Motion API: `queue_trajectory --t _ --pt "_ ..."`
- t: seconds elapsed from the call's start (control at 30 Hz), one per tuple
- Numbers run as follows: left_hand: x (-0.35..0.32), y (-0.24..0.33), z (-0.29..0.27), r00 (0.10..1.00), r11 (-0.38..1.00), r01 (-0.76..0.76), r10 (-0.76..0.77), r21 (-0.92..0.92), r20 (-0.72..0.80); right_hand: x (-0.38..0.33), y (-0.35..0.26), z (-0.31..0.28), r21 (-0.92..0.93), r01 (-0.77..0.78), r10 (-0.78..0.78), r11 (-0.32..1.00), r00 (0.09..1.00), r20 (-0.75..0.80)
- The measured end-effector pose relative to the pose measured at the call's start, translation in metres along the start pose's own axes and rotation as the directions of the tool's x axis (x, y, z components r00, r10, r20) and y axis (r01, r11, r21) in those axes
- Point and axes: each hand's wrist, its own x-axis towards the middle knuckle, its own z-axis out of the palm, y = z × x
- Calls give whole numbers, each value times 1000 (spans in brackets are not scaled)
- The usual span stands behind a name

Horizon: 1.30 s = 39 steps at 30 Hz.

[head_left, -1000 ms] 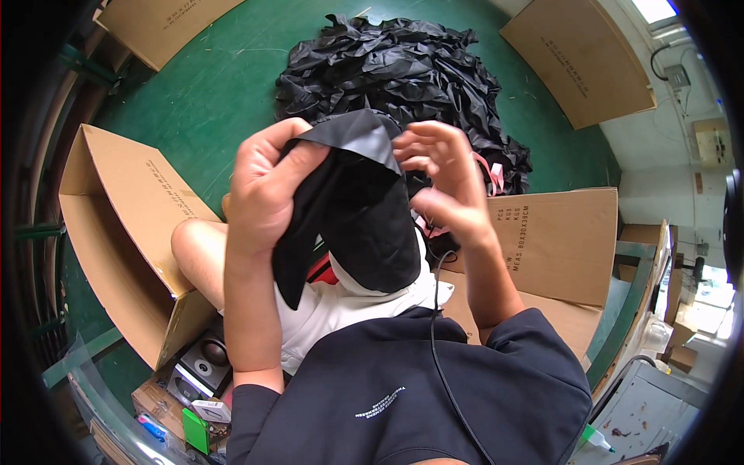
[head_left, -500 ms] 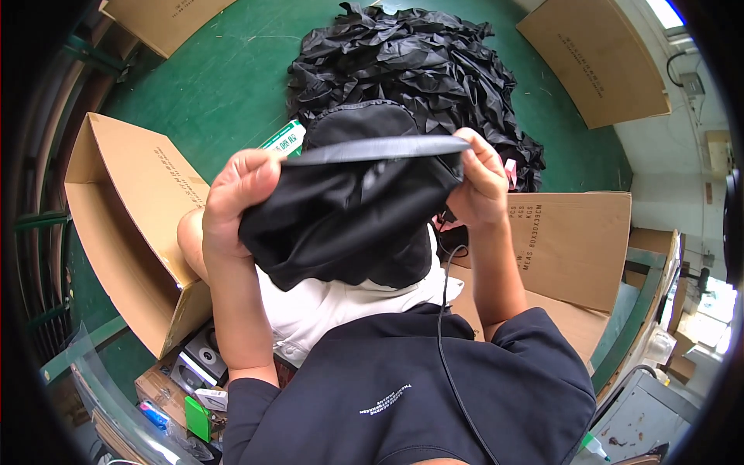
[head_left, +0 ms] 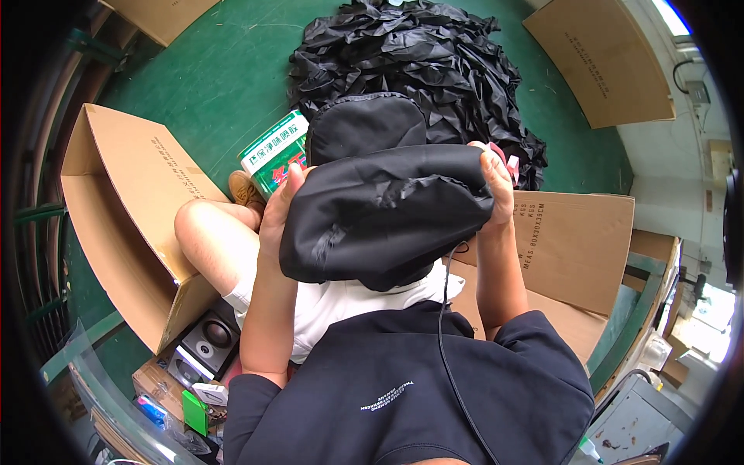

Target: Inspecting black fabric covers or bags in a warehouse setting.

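A black fabric cover (head_left: pixel 364 209) with a rounded edge is stretched between my two hands above my lap. Its near face has creases and a few shiny greyish patches. My left hand (head_left: pixel 280 209) grips its left edge, thumb up and fingers mostly behind the cloth. The right edge is pinched in my right hand (head_left: pixel 497 190), whose fingers are partly hidden. Just beyond it another black fabric piece (head_left: pixel 368 124) with a rounded, gathered rim shows, its lower part covered by the held one.
A heap of black cloth pieces (head_left: pixel 403 58) lies on the green floor (head_left: pixel 201 85). An opened carton (head_left: pixel 147 225) stands left, and cardboard (head_left: pixel 573 240) right. Near my left shoe (head_left: pixel 246 190) is a green and white can (head_left: pixel 275 151). A dark cable (head_left: pixel 443 341) hangs over my shirt.
The cover has turned from showing its grey-looking edge to showing a broad black face. My left hand has moved right, and more of the green and white can shows.
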Motion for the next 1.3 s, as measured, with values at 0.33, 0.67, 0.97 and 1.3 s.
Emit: queue_trajectory --t 0.33,0.67,0.97,1.3 --pt "11 21 2 999 948 -38 38 315 5 38 4 -22 -183 -25 -9 983 983 -185" --pt "96 65 -55 962 973 66 -3 221 -274 111 40 -93 -589 -293 -68 753 856 -513" --pt "49 42 -65 928 932 29 109 360 -357 50 68 -87 -404 -302 -30 864 768 -640" --pt "24 -9 -100 728 944 8 221 330 -649 16 92 -99 -239 -285 80 928 781 -620"
